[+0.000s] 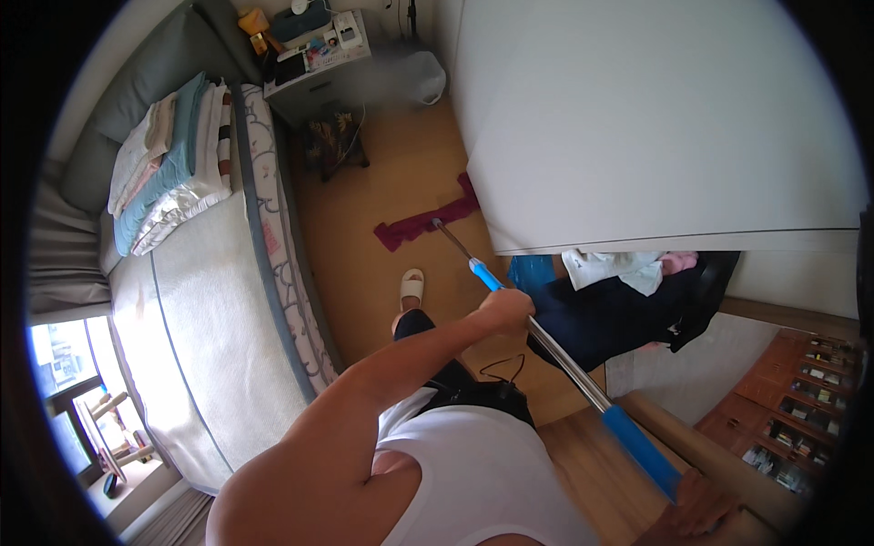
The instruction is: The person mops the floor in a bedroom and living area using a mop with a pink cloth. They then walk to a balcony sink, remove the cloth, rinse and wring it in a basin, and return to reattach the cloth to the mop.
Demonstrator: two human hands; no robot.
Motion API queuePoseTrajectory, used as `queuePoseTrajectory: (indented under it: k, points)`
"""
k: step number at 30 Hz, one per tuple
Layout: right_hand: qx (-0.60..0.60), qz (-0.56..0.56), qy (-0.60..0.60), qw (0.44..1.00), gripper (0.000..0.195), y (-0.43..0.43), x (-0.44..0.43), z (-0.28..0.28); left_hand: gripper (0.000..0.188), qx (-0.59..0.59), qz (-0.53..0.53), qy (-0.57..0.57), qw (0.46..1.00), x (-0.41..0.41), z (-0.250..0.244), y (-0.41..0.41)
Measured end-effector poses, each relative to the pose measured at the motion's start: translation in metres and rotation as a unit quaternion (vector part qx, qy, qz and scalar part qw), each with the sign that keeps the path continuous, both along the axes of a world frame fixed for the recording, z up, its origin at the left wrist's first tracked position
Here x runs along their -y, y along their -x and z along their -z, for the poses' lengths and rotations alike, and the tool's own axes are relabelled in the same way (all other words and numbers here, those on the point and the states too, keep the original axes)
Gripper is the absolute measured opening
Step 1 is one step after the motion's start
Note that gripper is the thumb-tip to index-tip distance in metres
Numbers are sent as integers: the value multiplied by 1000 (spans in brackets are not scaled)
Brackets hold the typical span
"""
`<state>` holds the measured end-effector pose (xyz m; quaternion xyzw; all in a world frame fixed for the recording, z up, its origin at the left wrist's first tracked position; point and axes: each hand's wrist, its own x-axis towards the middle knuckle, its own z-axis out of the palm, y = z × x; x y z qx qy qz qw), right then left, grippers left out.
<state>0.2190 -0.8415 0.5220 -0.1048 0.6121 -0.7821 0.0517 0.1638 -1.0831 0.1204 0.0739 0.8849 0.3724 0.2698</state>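
Note:
A flat mop's dark red cloth head (416, 228) lies on the wooden floor, its right end bent up along the base of a large white panel. Its metal pole (570, 362) slants from there down to the lower right. My left hand (506, 311) is closed around the pole just above the lower blue sleeve (486, 274). Down at the right, my right hand (703, 501) grips the end of the long blue handle (640, 450); its fingers are partly in shadow. A foot in a white slipper (412, 290) stands behind the mop head.
A bed (212, 321) with folded quilts (177, 164) runs along the left. Ahead are a cluttered bedside cabinet (314, 92), a patterned stool (336, 142) and a plastic bag (425, 76). The white panel (649, 130) bounds the right, with dark clothes (601, 317) beside the pole.

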Motion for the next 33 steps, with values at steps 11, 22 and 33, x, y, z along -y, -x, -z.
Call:
queuePoseTrajectory:
  k: [11, 22, 33]
  points:
    - [-101, -26, 97, 990, 46, -13, 33, 22, 29, -8, 19, 34, 999, 61, -24, 5]
    - [-40, 28, -15, 999, 48, -48, 77, 82, 27, -40, -1, 71, 997, 107, 60, 14]
    - [23, 150, 21, 988, 46, -171, -87, 72, 23, -8, 75, 72, 995, -68, 42, -91]
